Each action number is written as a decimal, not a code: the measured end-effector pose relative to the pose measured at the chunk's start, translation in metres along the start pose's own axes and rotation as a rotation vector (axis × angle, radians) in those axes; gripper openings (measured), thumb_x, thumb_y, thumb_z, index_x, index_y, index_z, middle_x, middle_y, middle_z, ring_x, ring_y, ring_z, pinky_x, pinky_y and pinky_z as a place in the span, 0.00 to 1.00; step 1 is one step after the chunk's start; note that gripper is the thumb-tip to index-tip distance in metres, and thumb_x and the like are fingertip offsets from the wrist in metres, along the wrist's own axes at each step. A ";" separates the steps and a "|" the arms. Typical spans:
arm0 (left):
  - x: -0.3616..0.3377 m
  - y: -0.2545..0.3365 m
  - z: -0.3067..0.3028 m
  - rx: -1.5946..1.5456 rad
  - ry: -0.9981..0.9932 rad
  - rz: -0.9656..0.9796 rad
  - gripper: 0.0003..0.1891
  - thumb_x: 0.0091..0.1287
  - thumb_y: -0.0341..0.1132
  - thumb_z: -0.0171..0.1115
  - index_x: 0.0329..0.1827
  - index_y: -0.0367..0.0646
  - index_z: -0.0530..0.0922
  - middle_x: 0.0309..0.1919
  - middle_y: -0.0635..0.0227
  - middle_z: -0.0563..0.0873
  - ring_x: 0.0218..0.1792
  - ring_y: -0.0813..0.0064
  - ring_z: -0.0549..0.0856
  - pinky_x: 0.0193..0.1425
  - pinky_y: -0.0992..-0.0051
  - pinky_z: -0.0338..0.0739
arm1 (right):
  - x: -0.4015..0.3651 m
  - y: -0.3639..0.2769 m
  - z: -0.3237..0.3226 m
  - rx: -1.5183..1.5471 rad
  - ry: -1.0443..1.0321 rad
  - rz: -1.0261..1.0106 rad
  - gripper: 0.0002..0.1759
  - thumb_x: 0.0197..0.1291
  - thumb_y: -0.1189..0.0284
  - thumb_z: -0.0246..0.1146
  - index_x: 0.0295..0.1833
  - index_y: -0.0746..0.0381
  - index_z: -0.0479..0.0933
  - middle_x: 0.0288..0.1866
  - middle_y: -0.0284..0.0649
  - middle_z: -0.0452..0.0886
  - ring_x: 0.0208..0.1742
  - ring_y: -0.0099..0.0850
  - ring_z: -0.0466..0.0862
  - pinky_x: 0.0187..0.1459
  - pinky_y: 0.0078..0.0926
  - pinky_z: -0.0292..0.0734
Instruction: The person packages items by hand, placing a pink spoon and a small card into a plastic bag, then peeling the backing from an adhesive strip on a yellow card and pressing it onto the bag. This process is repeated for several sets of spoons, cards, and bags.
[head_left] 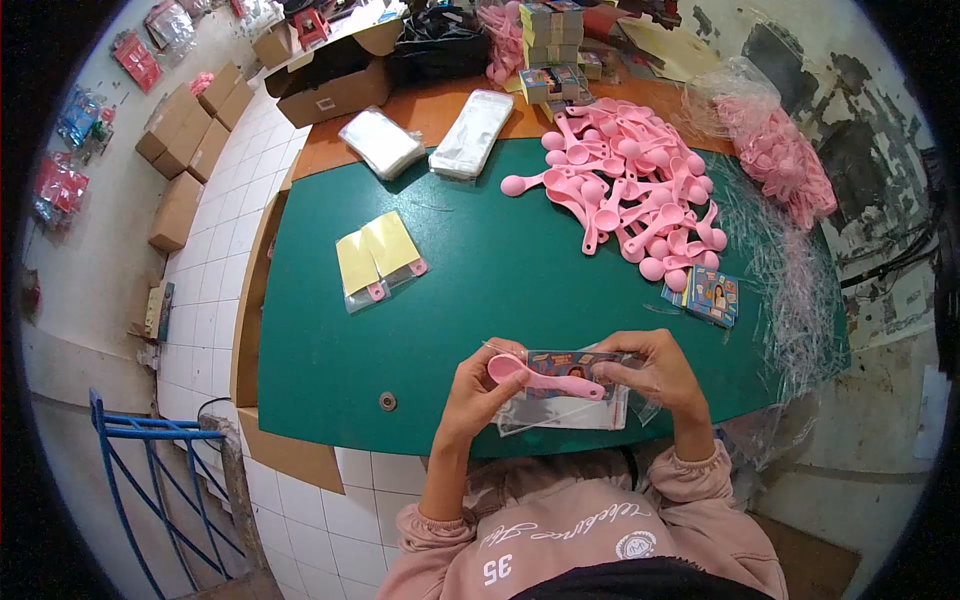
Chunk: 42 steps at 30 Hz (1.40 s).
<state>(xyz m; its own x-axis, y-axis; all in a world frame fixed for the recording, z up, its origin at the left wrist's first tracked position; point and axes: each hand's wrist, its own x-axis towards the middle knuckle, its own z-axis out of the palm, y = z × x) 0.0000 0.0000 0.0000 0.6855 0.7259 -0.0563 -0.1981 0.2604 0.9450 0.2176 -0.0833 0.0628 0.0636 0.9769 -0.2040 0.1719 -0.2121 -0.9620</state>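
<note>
Pink plastic spoon (545, 378) in your grip, just above the near edge of the green table (480, 290): your left hand (475, 390) is closed on the bowl end, thumb and fingers pinching it. Your right hand (655, 380) pinches the handle tip together with a clear bag (565, 412) and the printed card (572, 360) behind the spoon. The spoon lies crosswise over the bag's upper part. Whether its handle has entered the mouth of the bag cannot be told from here.

By the look of it, you are at the packing step, lining the spoon up with card and bag. The next move would call for the right hand to hold the bag's mouth open while the left slides the spoon in straight, without creasing the card.

Just beyond your right hand lies a small stack of cards (712, 295). Further out sprawls a heap of loose pink spoons (630, 190), with a bag of more spoons (780, 150) at the far right. Two packs with yellow backs (380, 258) lie to your left, well apart from your hands. Stacks of clear bags (470, 132) and cardboard boxes (335, 85) stand at the far end.
</note>
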 end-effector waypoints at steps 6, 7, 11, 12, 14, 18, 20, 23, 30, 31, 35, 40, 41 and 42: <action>-0.002 0.013 0.007 0.028 -0.027 -0.011 0.17 0.57 0.26 0.62 0.50 0.35 0.73 0.44 0.66 0.78 0.44 0.80 0.77 0.51 0.79 0.72 | 0.002 0.001 0.010 -0.142 0.211 -0.055 0.08 0.46 0.74 0.67 0.31 0.66 0.78 0.24 0.35 0.79 0.24 0.18 0.74 0.27 0.18 0.69; -0.002 0.016 0.010 0.013 -0.038 -0.005 0.17 0.57 0.25 0.62 0.50 0.35 0.73 0.45 0.66 0.78 0.45 0.79 0.77 0.51 0.79 0.72 | 0.002 -0.002 0.011 -0.179 0.237 -0.047 0.08 0.46 0.74 0.67 0.30 0.66 0.77 0.23 0.36 0.78 0.24 0.18 0.73 0.26 0.18 0.68; 0.002 0.013 0.013 0.022 -0.058 0.043 0.17 0.59 0.24 0.60 0.52 0.36 0.73 0.43 0.69 0.78 0.43 0.83 0.76 0.48 0.83 0.71 | -0.001 -0.008 0.009 -0.262 0.245 -0.059 0.10 0.45 0.73 0.67 0.29 0.66 0.75 0.23 0.37 0.78 0.22 0.20 0.73 0.25 0.19 0.68; 0.002 0.011 0.012 0.021 -0.058 0.043 0.17 0.59 0.24 0.60 0.52 0.36 0.73 0.43 0.69 0.78 0.43 0.83 0.76 0.48 0.83 0.71 | -0.002 -0.008 0.009 -0.263 0.245 -0.058 0.10 0.45 0.73 0.67 0.29 0.66 0.75 0.23 0.37 0.78 0.22 0.20 0.73 0.25 0.19 0.68; 0.001 0.006 0.009 -0.002 -0.035 0.016 0.16 0.59 0.25 0.60 0.51 0.36 0.73 0.42 0.69 0.78 0.41 0.83 0.77 0.47 0.84 0.71 | -0.003 -0.006 0.009 -0.241 0.193 -0.074 0.09 0.46 0.73 0.67 0.32 0.66 0.78 0.26 0.38 0.79 0.23 0.21 0.75 0.26 0.19 0.69; -0.003 0.004 0.005 -0.043 -0.008 -0.029 0.15 0.56 0.25 0.62 0.47 0.34 0.75 0.44 0.65 0.78 0.45 0.79 0.77 0.50 0.78 0.72 | -0.003 -0.004 0.010 -0.217 0.144 -0.155 0.10 0.47 0.73 0.66 0.37 0.64 0.80 0.29 0.39 0.82 0.25 0.21 0.77 0.28 0.19 0.71; -0.004 0.005 0.006 -0.031 0.001 0.011 0.13 0.56 0.26 0.63 0.45 0.35 0.75 0.43 0.66 0.78 0.43 0.79 0.77 0.49 0.79 0.72 | -0.005 -0.001 0.008 -0.225 0.090 -0.047 0.12 0.47 0.73 0.66 0.41 0.62 0.81 0.33 0.40 0.83 0.28 0.22 0.79 0.29 0.20 0.73; -0.005 0.003 0.005 0.023 -0.009 0.022 0.15 0.56 0.26 0.63 0.47 0.35 0.75 0.45 0.65 0.78 0.45 0.78 0.77 0.50 0.78 0.72 | -0.006 -0.003 0.014 -0.208 0.203 -0.079 0.09 0.47 0.73 0.66 0.36 0.63 0.81 0.31 0.41 0.82 0.27 0.25 0.80 0.29 0.21 0.72; -0.007 0.005 0.013 -0.094 -0.083 0.022 0.18 0.60 0.25 0.59 0.54 0.35 0.72 0.49 0.65 0.77 0.49 0.78 0.75 0.55 0.78 0.68 | -0.010 -0.011 0.026 -0.403 0.437 -0.287 0.09 0.46 0.73 0.67 0.25 0.67 0.74 0.20 0.42 0.73 0.21 0.31 0.75 0.25 0.24 0.68; -0.006 0.004 0.014 -0.062 -0.082 0.042 0.20 0.59 0.27 0.61 0.55 0.35 0.71 0.49 0.64 0.78 0.48 0.77 0.76 0.54 0.77 0.70 | -0.012 -0.015 0.024 -0.410 0.394 -0.257 0.11 0.46 0.72 0.67 0.25 0.67 0.73 0.20 0.41 0.72 0.21 0.30 0.74 0.24 0.24 0.68; -0.005 0.002 0.015 -0.057 -0.104 0.017 0.21 0.58 0.30 0.63 0.54 0.34 0.71 0.47 0.62 0.79 0.47 0.76 0.78 0.53 0.76 0.72 | -0.016 -0.015 0.017 -0.333 0.213 -0.112 0.12 0.45 0.70 0.69 0.26 0.67 0.75 0.20 0.39 0.73 0.22 0.25 0.72 0.25 0.22 0.67; -0.005 -0.002 0.007 -0.049 -0.088 -0.018 0.20 0.59 0.29 0.62 0.54 0.34 0.70 0.44 0.64 0.80 0.45 0.78 0.78 0.50 0.79 0.72 | -0.016 -0.009 0.003 -0.077 0.012 -0.005 0.13 0.43 0.68 0.70 0.31 0.66 0.78 0.24 0.38 0.76 0.23 0.20 0.72 0.26 0.20 0.68; -0.004 0.000 0.006 -0.035 -0.087 0.000 0.21 0.60 0.29 0.61 0.56 0.34 0.68 0.44 0.65 0.79 0.43 0.79 0.78 0.48 0.81 0.73 | -0.017 -0.010 0.001 -0.064 -0.042 0.049 0.14 0.43 0.68 0.70 0.32 0.66 0.79 0.25 0.38 0.77 0.24 0.19 0.72 0.27 0.19 0.68; -0.002 0.002 0.010 -0.034 -0.086 0.000 0.21 0.60 0.29 0.61 0.56 0.34 0.68 0.44 0.65 0.79 0.43 0.79 0.78 0.48 0.81 0.73 | -0.016 -0.010 0.001 -0.063 -0.043 0.049 0.14 0.43 0.68 0.70 0.32 0.66 0.79 0.25 0.38 0.77 0.24 0.19 0.72 0.27 0.19 0.68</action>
<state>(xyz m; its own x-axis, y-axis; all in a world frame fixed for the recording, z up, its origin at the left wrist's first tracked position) 0.0054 -0.0078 0.0053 0.7432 0.6685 -0.0272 -0.2205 0.2831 0.9334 0.2136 -0.0968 0.0754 0.0315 0.9652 -0.2596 0.2310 -0.2598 -0.9376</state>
